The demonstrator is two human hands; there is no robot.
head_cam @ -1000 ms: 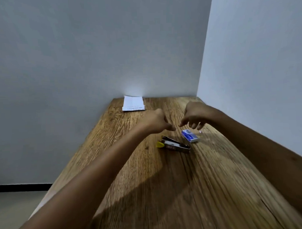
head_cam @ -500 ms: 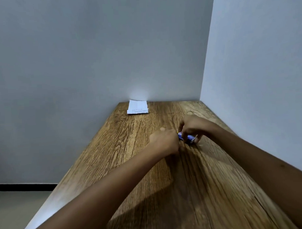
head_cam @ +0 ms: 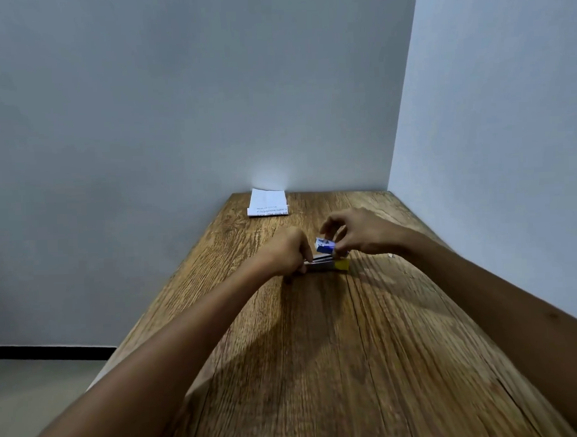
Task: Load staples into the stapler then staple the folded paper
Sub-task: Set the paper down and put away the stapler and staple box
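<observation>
White folded paper [head_cam: 267, 202] by far wall [head_cam: 178, 91]

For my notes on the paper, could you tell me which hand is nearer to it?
Left. The left hand grips the stapler, below and just right of the paper; the right hand holds the box farther right.

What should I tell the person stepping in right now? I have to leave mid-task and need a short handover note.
Left hand: grips the stapler on the wooden table.
Right hand: pinches the blue staple box just above the stapler.
Folded paper: lies untouched at the table's far edge by the wall.
Done: stapler and staple box are in hand.
Left: no staples are visibly out or loaded yet; take them out, load them, close the stapler, then fetch and staple the paper.
</observation>
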